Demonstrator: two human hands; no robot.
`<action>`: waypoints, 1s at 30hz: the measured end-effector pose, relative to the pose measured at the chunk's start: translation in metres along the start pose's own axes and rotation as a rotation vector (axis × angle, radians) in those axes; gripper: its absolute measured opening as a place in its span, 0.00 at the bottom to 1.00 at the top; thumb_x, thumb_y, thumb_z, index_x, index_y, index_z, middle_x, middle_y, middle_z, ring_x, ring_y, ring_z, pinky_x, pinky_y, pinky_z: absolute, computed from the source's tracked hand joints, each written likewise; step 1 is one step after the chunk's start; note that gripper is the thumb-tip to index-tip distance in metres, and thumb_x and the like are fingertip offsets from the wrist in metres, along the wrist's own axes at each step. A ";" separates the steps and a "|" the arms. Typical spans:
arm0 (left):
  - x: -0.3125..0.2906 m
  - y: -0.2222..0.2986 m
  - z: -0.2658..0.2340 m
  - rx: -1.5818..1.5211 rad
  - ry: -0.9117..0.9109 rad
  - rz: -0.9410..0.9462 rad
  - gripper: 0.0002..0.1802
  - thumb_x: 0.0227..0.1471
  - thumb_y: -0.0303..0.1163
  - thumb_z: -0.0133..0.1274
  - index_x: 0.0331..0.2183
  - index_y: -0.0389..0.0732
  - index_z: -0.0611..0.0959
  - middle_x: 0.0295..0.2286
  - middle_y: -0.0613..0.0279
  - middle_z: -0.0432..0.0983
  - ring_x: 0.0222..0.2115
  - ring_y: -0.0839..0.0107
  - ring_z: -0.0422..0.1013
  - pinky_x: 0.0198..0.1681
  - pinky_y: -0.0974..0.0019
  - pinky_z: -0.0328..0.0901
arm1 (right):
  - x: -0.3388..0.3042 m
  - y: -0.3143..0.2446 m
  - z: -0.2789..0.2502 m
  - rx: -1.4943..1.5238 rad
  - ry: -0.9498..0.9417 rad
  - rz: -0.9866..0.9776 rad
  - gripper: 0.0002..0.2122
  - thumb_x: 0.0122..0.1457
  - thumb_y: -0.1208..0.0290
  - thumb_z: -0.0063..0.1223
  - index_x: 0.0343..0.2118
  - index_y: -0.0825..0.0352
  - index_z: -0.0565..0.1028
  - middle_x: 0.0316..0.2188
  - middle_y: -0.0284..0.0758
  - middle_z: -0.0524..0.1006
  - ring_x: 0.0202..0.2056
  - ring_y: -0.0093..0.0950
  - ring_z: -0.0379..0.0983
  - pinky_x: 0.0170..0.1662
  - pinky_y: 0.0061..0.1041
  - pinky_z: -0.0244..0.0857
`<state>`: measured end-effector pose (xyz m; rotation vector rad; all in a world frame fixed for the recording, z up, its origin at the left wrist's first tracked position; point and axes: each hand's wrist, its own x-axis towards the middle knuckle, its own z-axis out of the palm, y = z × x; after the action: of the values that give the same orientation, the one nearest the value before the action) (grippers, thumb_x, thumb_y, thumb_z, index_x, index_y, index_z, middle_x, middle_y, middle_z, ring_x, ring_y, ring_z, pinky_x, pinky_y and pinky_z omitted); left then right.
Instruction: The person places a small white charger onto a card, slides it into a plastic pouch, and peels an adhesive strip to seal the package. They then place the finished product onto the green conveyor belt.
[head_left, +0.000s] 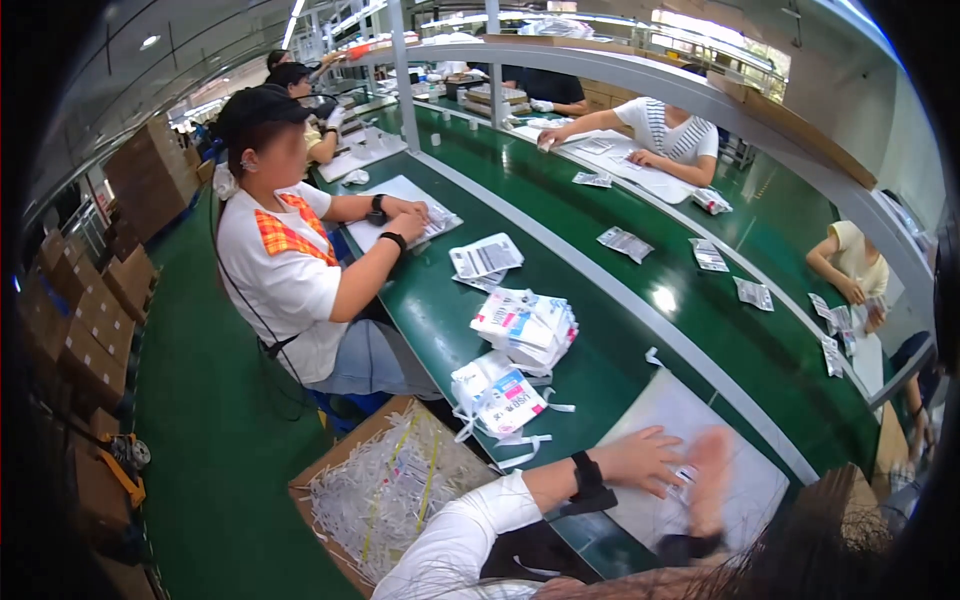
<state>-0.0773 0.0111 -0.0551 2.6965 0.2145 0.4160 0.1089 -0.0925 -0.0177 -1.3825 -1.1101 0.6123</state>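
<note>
My left hand (640, 460) is stretched over a white sheet (745, 450) on the green bench, its fingers spread. Beside it my right hand (711, 465) stands raised over the same sheet, smeared by motion, so its fingers cannot be read. A small pale piece with dark marks (685, 476) shows between the two hands, partly hidden; its kind is unclear. Left of the sheet lies a pile of flat printed packets (525, 325) in white, blue and pink. Nearer to me, more packets (497, 393) lie with loose white strips (522, 450) around them.
A cardboard box (350, 440) full of white strips stands by the bench's near edge. To the left, a co-worker (285, 240) sits at the bench. Silver packets (625, 244) are scattered over the green belt beyond a grey metal rail (640, 300). Other people work opposite.
</note>
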 end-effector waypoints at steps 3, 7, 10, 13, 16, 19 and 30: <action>0.014 -0.001 0.001 0.023 -0.007 0.066 0.27 0.55 0.60 0.50 0.54 0.66 0.78 0.63 0.69 0.59 0.65 0.56 0.50 0.66 0.40 0.43 | -0.054 -0.097 0.150 -0.169 -1.028 -0.577 0.14 0.54 0.81 0.49 0.45 0.69 0.75 0.37 0.42 0.78 0.40 0.38 0.76 0.46 0.36 0.70; 0.002 -0.004 0.004 0.066 0.023 0.108 0.28 0.56 0.59 0.49 0.57 0.66 0.75 0.64 0.70 0.58 0.65 0.57 0.50 0.66 0.39 0.43 | -0.052 -0.142 0.152 -0.005 -0.997 -0.707 0.14 0.54 0.83 0.51 0.44 0.67 0.76 0.36 0.43 0.78 0.39 0.41 0.76 0.44 0.36 0.70; -0.004 -0.009 0.004 0.069 0.060 0.062 0.30 0.53 0.59 0.52 0.57 0.66 0.74 0.63 0.70 0.60 0.65 0.57 0.51 0.65 0.40 0.46 | -0.017 -0.110 0.099 -0.136 -0.742 -0.581 0.13 0.56 0.82 0.51 0.44 0.65 0.77 0.36 0.41 0.78 0.39 0.41 0.76 0.43 0.36 0.69; -0.012 -0.015 0.001 -0.099 0.140 0.079 0.32 0.52 0.57 0.54 0.58 0.61 0.74 0.62 0.72 0.61 0.64 0.61 0.53 0.64 0.42 0.49 | -0.001 -0.064 0.011 -0.363 -0.505 -0.336 0.13 0.57 0.82 0.49 0.44 0.64 0.78 0.37 0.39 0.78 0.43 0.39 0.74 0.47 0.34 0.67; 0.009 0.006 -0.011 0.150 0.032 -0.009 0.33 0.52 0.55 0.56 0.57 0.56 0.74 0.61 0.74 0.62 0.63 0.62 0.55 0.63 0.43 0.51 | 0.003 -0.027 -0.060 -0.443 -0.376 -0.160 0.15 0.56 0.83 0.48 0.44 0.62 0.79 0.38 0.37 0.79 0.42 0.38 0.72 0.48 0.32 0.66; 0.011 0.008 -0.018 0.179 -0.004 -0.029 0.34 0.51 0.53 0.58 0.58 0.54 0.72 0.62 0.72 0.62 0.63 0.60 0.55 0.63 0.42 0.51 | -0.003 -0.004 -0.091 -0.535 -0.297 -0.058 0.17 0.56 0.84 0.48 0.45 0.61 0.81 0.38 0.35 0.80 0.40 0.37 0.72 0.48 0.30 0.66; 0.022 0.024 -0.035 0.145 -0.058 -0.118 0.30 0.50 0.51 0.59 0.55 0.56 0.76 0.58 0.75 0.67 0.62 0.58 0.56 0.64 0.48 0.50 | -0.008 0.001 -0.108 -0.603 -0.425 -0.181 0.22 0.53 0.75 0.58 0.53 0.56 0.77 0.43 0.29 0.80 0.43 0.34 0.69 0.52 0.29 0.60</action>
<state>-0.0659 0.0070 -0.0094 2.8149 0.3990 0.2973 0.2010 -0.1481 -0.0031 -1.6709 -1.8483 0.4650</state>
